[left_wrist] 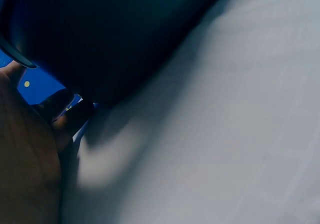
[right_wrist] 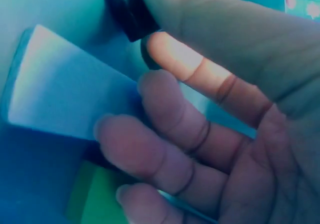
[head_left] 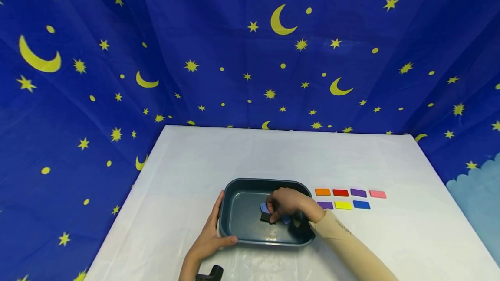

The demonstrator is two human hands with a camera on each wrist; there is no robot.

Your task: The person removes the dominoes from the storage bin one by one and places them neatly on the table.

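Observation:
A dark grey-blue rectangular basin stands on the white table. My left hand holds its near left corner, thumb at the front rim and fingers along the left side. In the left wrist view the fingers reach around the basin's dark outer wall. Inside the basin, my right hand pinches a small black block between thumb and index finger. A light blue block lies beside those fingertips, and another blue block is partly under the hand. The right wrist view also shows a green block below the fingers.
To the right of the basin, several flat colored blocks lie in two rows: orange, red, purple and pink behind, yellow and blue among those in front. A blue star-and-moon cloth hangs around the table.

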